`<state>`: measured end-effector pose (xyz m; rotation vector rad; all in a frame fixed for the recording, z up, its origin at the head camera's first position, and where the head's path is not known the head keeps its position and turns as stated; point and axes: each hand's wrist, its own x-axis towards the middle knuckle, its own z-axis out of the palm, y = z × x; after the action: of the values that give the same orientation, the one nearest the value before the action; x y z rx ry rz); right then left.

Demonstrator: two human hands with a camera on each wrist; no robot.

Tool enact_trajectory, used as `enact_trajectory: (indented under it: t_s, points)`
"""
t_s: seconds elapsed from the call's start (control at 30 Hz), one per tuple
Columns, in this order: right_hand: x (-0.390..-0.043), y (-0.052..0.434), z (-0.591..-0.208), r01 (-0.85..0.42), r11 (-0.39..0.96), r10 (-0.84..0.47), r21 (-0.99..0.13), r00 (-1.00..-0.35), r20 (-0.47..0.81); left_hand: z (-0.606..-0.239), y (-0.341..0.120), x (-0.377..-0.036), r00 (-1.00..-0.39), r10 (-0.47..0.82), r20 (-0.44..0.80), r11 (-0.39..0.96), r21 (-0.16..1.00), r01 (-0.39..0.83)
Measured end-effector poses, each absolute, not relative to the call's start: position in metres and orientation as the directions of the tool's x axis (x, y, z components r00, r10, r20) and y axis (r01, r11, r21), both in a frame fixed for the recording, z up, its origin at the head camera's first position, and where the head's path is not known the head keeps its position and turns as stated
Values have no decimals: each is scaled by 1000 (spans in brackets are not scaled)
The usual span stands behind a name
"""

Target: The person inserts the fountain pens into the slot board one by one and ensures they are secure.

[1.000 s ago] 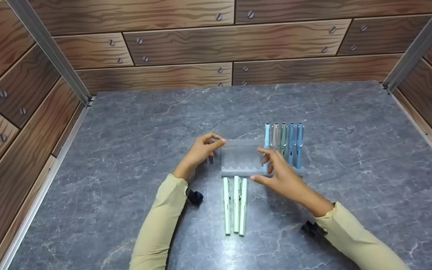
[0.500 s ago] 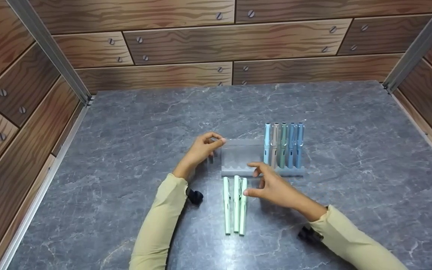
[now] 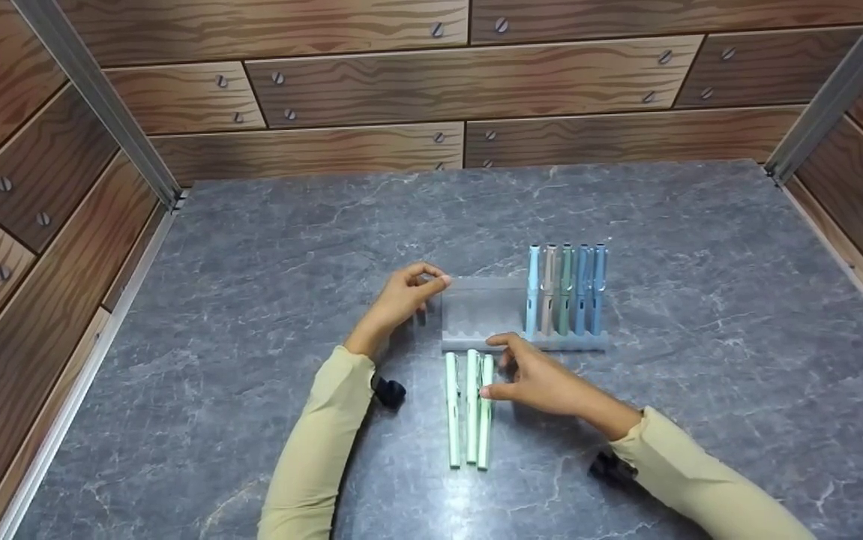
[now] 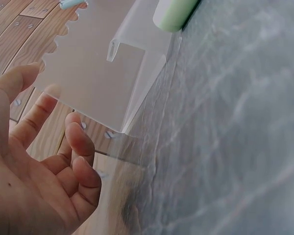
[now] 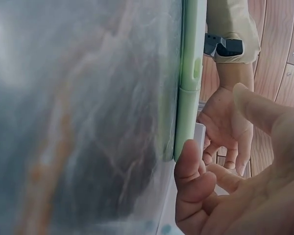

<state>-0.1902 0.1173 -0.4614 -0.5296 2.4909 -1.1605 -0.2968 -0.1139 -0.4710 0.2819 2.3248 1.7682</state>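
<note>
Your left hand (image 3: 401, 298) pinches the rack (image 3: 480, 315) end while your right hand (image 3: 532, 375), fingers loosely spread, reaches the nearest green pen (image 3: 485, 411) on the desk (image 3: 251, 300) (three lie touching), so a careless grab could scatter its neighbours.

No legible text, labels, brands or numbers anywhere: pens (image 3: 564, 289), holder (image 3: 480, 315), mint pens (image 3: 468, 409), countertop (image 3: 251, 300), wood-pattern walls (image 3: 371, 82) all unmarked.
</note>
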Motion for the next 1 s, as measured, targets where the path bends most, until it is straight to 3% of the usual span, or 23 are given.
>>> enact_trajectory:
  t_s: [1.0]
  points:
    - [-194,110,-465,-173,695,-449,-698,-863,-233,-471,-115,-297,-957,285,-48,251,968,26]
